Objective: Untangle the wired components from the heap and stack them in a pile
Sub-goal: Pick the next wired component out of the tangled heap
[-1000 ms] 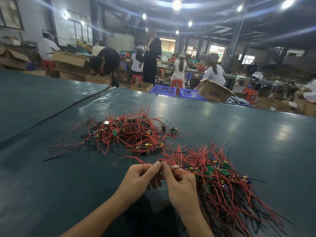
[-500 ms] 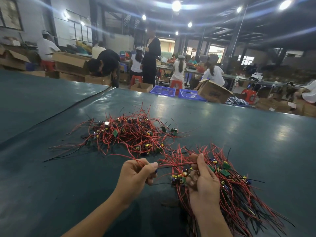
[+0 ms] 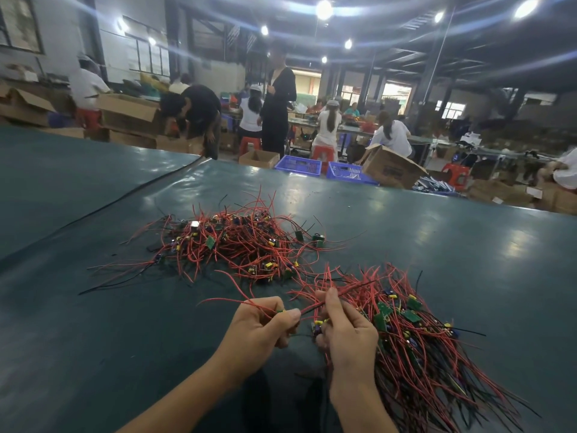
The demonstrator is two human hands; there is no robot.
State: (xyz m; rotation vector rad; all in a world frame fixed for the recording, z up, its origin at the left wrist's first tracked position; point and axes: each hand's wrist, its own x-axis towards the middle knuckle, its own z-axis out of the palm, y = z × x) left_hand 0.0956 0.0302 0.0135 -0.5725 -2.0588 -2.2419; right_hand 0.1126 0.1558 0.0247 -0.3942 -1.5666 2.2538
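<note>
The dark green table point(image 3: 437, 239) carries two masses of red and black wire. The farther one, left of centre, is the heap point(image 3: 237, 248). It is loose and matted, with leads running every way and small boards caught among them. That disorder suggests it is the unsorted stock.

The pile point(image 3: 431, 354) lies nearer, on the right, just beside the right hand. Its wires run roughly one way, fanning toward the table's near edge, with green boards gathered at the top. That is likely how finished pieces are laid so they do not knot again. It looks about as large as the heap, so the job seems roughly half done.

Both hands work in front of the pile's left edge, close together but not touching. The left hand point(image 3: 259, 329) is curled, pinching a red wire point(image 3: 312, 307) between thumb and forefinger. The right hand point(image 3: 349, 334) is curled too, and grips the same wire further along with its forefinger raised beside it. Holding at two points probably keeps the lead taut — a tight wire slides free of its neighbours more easily.

A small component point(image 3: 317, 327) with yellow parts sits just below the wire, between the hands. Whether the right hand's lower fingers hold it cannot be told.
</note>
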